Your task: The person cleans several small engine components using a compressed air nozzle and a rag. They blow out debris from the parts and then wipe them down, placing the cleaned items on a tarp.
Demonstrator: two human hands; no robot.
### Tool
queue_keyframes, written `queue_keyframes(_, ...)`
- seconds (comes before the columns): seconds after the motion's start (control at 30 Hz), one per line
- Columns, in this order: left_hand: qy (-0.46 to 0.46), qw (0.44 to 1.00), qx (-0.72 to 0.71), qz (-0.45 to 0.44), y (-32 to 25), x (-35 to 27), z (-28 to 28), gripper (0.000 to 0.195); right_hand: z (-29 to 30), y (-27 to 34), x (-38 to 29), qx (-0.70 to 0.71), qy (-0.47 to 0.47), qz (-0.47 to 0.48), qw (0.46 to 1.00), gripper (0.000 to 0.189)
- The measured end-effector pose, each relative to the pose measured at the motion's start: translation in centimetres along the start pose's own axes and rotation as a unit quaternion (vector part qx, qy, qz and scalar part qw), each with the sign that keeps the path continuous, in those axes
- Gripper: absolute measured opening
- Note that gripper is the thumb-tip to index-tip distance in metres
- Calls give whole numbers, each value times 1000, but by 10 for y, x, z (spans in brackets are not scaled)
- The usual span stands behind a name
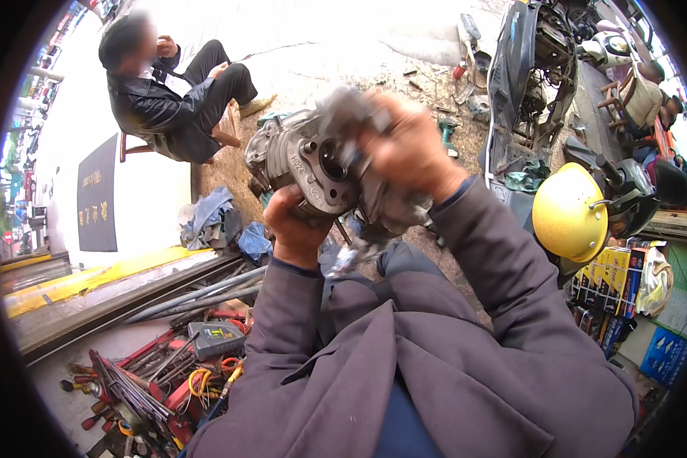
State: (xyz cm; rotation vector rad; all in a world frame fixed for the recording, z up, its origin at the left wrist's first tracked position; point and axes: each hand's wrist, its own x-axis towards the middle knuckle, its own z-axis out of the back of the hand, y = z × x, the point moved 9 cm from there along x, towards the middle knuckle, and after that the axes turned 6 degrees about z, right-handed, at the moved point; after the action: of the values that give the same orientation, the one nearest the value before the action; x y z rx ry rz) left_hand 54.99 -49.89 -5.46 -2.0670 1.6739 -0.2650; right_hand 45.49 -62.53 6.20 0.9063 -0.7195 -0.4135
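A small metal engine with a finned cylinder (289, 151) is above my knees, a round bore showing in its flat face. That face bears cast lettering. My left hand (297, 226) grips the lower left of the cylinder, its thumb against the fins. Over the upper right of the engine, my right hand (409, 146) is blurred by motion. Its fingers close on a grey part (349, 111), too blurred to tell its kind or whether it touches the cylinder. Below, the grey crankcase (398, 206) is partly hidden by my right hand and also blurred.
A seated person (160, 109) is at the upper left. A red tool tray (177, 395) with screwdrivers and rods lies at lower left, near long metal pipes (206, 300). At right stand a stripped scooter body (512, 86) and a yellow helmet (569, 212). A green power tool (447, 134) lies on the floor.
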Motion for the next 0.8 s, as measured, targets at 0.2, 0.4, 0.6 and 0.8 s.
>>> queue_keyframes(0.2,-28,999,16,3,-6,-3,-15,65,-30,34,-33,-152,152,231,949,30)
queue_keyframes(0.4,8,983,174,-65,-19,-6,-7,52,-33,-23,-28,249,242,-64,936,26)
queue_keyframes(0.6,-29,698,685,-207,-41,-15,-3,43,-52,-6,-57,723,209,-247,610,43)
queue_keyframes(0.8,33,991,125,-26,-42,-5,-15,52,-33,5,-45,181,275,-23,944,32)
